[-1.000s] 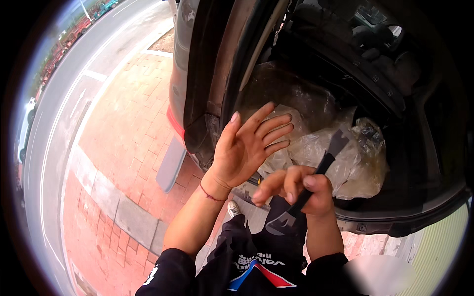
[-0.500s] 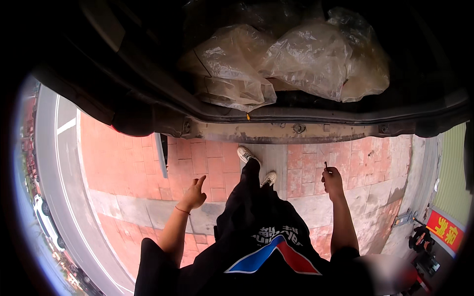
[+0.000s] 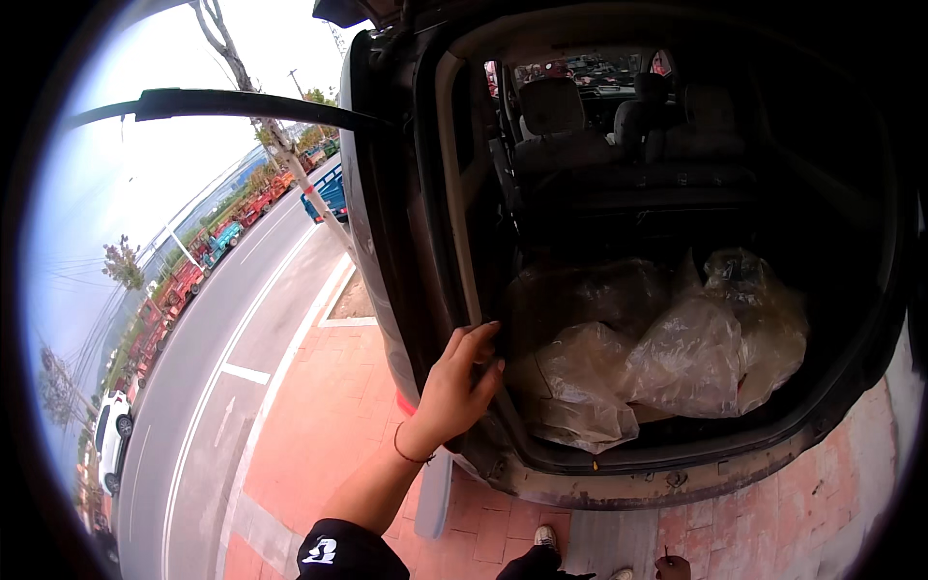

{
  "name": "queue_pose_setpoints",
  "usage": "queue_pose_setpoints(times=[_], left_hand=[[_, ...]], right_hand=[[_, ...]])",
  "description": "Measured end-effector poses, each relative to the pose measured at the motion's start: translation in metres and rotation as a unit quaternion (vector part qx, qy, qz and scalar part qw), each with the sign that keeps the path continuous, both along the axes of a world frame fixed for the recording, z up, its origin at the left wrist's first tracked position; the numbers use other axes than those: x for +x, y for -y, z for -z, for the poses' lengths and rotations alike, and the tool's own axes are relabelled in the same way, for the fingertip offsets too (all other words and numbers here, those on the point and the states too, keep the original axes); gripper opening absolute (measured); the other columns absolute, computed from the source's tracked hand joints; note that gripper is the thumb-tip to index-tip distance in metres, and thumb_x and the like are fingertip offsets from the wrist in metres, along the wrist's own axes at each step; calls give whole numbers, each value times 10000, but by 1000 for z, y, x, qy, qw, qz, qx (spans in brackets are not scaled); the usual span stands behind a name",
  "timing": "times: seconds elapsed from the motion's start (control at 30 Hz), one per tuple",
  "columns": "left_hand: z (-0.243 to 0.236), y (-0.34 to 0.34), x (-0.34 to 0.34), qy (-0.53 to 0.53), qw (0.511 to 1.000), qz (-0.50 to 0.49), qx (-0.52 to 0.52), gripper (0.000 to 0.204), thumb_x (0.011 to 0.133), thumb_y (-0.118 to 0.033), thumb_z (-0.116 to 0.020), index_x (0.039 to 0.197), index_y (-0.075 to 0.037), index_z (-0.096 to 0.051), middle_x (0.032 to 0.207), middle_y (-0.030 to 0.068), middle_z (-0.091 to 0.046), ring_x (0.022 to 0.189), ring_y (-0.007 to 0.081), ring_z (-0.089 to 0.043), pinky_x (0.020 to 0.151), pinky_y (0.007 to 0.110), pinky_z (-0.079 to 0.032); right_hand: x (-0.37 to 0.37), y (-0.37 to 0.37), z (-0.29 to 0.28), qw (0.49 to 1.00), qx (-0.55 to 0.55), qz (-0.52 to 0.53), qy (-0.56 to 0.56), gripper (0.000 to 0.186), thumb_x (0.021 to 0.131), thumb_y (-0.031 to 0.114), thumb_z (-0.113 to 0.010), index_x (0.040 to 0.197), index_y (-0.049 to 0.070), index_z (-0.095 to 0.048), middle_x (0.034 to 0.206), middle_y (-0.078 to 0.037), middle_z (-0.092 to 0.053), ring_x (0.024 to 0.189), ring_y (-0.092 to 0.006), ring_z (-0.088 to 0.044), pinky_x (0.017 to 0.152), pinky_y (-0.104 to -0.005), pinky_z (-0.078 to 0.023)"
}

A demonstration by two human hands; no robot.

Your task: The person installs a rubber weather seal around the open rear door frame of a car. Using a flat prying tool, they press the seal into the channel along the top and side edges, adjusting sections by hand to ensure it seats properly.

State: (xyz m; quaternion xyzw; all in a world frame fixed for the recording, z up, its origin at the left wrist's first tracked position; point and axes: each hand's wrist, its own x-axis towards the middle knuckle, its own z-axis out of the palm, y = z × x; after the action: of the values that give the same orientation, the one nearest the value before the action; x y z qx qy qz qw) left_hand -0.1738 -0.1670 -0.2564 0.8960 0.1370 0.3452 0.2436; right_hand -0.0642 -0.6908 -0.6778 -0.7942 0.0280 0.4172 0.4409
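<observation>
My left hand (image 3: 454, 391), with a thin cord on its wrist, is raised at the left side of the vehicle's open rear hatch opening (image 3: 456, 280). Its fingers are bent and the thumb stands apart, with nothing seen between them; whether they touch the frame I cannot tell. Low at the bottom edge, my right hand (image 3: 673, 568) is partly cut off, closed on a small dark stick that pokes up from it. Crumpled clear plastic bags (image 3: 684, 356) lie inside the cargo area, their contents unclear.
Seats (image 3: 553, 106) stand deeper in the vehicle. The worn rear sill (image 3: 619, 491) runs along the opening's lower edge. Red paving (image 3: 309, 416) surrounds the vehicle. Leftward are a road (image 3: 208, 319), a white car (image 3: 113, 435) and a tree trunk (image 3: 280, 145).
The view has swung up and left, bringing in the vehicle's interior and the road. My left hand has risen from over the paving to the opening's left side. The right stays low.
</observation>
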Motion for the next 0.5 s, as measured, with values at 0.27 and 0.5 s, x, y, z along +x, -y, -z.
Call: queue_pose_setpoints(times=[0.27,0.5], left_hand=[[-243,-91,117,234,910,-98,329,430,872,-117,-711,1281,-30,-611,1190,158,-624,1132,362,-631,913,446,-547],[-324,-131,178,98,897,-149,403,572,849,-236,-746,1360,-47,-573,1312,183,-609,1250,424,-577,1000,505,-531]], right_hand=[[11,-188,-154,989,135,-1,61,257,969,205,-661,1101,-11,-702,737,-42,-643,634,-143,-594,580,-317,-454],[18,-270,-232,957,227,-110,146,300,1048,268,-637,1222,32,-699,819,-37,-680,682,-106,-604,623,-276,-494]])
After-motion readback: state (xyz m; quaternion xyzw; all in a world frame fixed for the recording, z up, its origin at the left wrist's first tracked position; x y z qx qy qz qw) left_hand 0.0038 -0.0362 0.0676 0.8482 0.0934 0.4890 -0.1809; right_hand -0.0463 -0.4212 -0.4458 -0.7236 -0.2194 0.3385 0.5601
